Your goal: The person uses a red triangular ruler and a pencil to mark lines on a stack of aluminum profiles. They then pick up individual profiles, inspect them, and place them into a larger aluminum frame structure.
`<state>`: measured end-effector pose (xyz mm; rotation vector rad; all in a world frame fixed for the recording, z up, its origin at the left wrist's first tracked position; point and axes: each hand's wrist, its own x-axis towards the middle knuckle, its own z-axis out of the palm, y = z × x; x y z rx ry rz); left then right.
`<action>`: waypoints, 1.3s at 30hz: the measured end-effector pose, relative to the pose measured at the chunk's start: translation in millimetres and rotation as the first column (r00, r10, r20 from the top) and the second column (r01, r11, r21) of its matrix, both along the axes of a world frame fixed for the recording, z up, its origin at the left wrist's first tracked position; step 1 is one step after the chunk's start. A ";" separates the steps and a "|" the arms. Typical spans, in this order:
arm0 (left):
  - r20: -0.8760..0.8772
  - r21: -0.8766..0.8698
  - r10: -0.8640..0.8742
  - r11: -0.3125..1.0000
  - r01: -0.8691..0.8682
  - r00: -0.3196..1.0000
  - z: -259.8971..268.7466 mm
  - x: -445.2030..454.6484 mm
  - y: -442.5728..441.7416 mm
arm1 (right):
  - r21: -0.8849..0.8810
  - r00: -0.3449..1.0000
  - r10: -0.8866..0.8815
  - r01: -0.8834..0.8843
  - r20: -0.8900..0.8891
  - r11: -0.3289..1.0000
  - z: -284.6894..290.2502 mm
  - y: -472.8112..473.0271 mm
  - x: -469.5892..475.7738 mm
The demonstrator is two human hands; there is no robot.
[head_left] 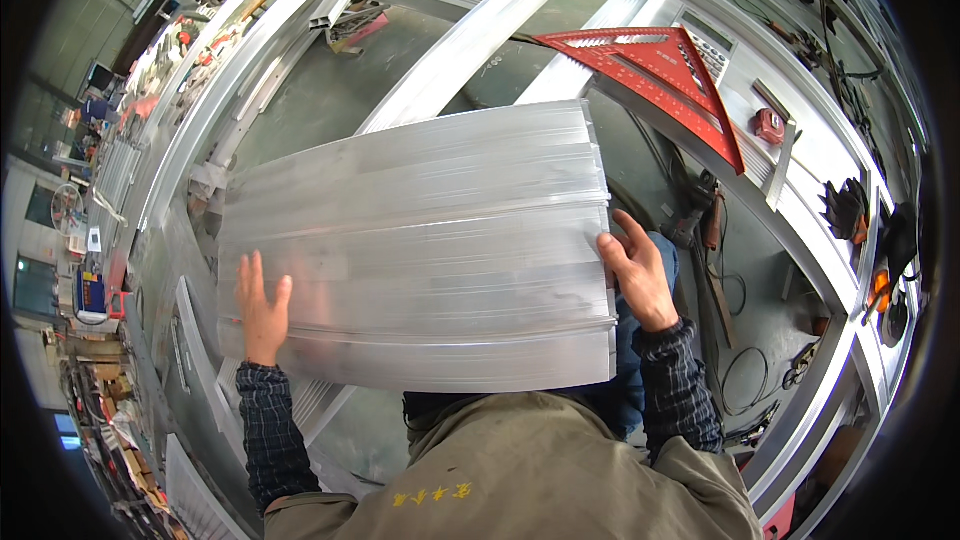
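Observation:
A wide ribbed aluminium panel [420, 247], made of long strips side by side, lies in front of my body. My left hand [262, 311] rests on its face near the left end, fingers spread. At the panel's right edge is my right hand [641, 270]; its thumb touches the edge and its index finger is lifted off. The lower fingers of that hand are partly hidden, so their grip is unclear. Beyond the panel, a red rafter square [652, 52] lies across an aluminium frame [817, 255].
Aluminium beams [465, 45] pass behind the panel. On the right-hand frame sit a calculator [705, 41], a red tape measure [769, 125] and dark gloves [845, 208]. A power drill [690, 214] and cables [742, 382] lie lower down. Cluttered shelving [112, 405] stands left.

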<state>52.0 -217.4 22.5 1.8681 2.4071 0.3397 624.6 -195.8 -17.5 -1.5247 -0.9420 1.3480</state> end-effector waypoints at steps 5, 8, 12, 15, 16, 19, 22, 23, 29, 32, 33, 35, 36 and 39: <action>0.001 -0.093 0.219 0.971 -0.218 0.976 -10.5 -51.7 -22.8 | 0.073 0.989 -0.010 0.021 -0.150 0.997 -3.8 20.0 -17.5; -0.001 -0.141 0.207 0.968 -0.205 0.978 -19.9 -54.5 -27.9 | 0.105 0.988 -0.046 0.063 -0.149 0.993 -4.7 20.2 -19.6; 0.008 -0.140 0.225 0.965 -0.222 0.974 -25.3 -51.4 -29.4 | 0.116 0.984 -0.041 0.062 -0.171 0.991 0.8 17.2 -17.3; -0.001 -0.121 0.208 0.971 -0.207 0.978 -29.3 -53.0 -27.7 | 0.115 0.987 -0.012 0.031 -0.163 0.993 2.9 16.1 -18.4; -0.009 -0.118 0.204 0.972 -0.203 0.979 -31.0 -54.5 -27.9 | 0.143 0.990 0.009 0.012 -0.142 0.990 3.2 15.4 -17.1; 0.010 -0.076 0.171 0.983 -0.169 0.985 -36.7 -63.8 -30.8 | 0.123 0.984 -0.005 0.028 -0.181 0.992 -1.5 17.8 -19.2; 0.014 -0.001 0.230 0.973 -0.230 0.973 -36.9 -86.5 -34.5 | 0.144 0.974 0.005 0.029 -0.228 0.989 -6.8 17.3 -18.1; 0.006 0.040 0.247 0.968 -0.247 0.969 -35.2 -97.3 -36.1 | 0.133 0.970 0.001 0.032 -0.243 0.991 -7.9 14.8 -16.0; 0.079 -0.046 0.423 0.906 -0.421 0.903 -28.9 -164.7 -35.3 | -0.077 0.992 -0.105 0.100 -0.066 0.992 -12.2 -12.9 5.4; 0.125 -0.078 0.468 0.884 -0.461 0.875 -32.7 -180.6 -36.0 | -0.076 0.975 -0.090 0.076 -0.201 0.994 -7.3 -52.0 8.6; 0.151 -0.084 0.456 0.890 -0.448 0.877 -33.8 -183.2 -35.3 | -0.115 0.986 -0.077 0.060 -0.148 0.992 -5.3 -63.2 6.5; 0.156 -0.069 0.454 0.891 -0.449 0.877 -34.9 -185.2 -32.7 | -0.041 0.986 -0.055 0.049 -0.159 0.998 -4.1 -78.3 -7.9; 0.171 -0.080 0.454 0.891 -0.447 0.875 -34.8 -184.9 -31.7 | 0.020 0.974 -0.022 0.028 -0.224 0.999 -2.8 -83.9 -14.4; 0.216 -0.078 0.457 0.889 -0.451 0.863 -32.8 -181.4 -29.8 | 0.017 0.977 -0.006 0.010 -0.211 1.000 0.0 -87.5 -19.5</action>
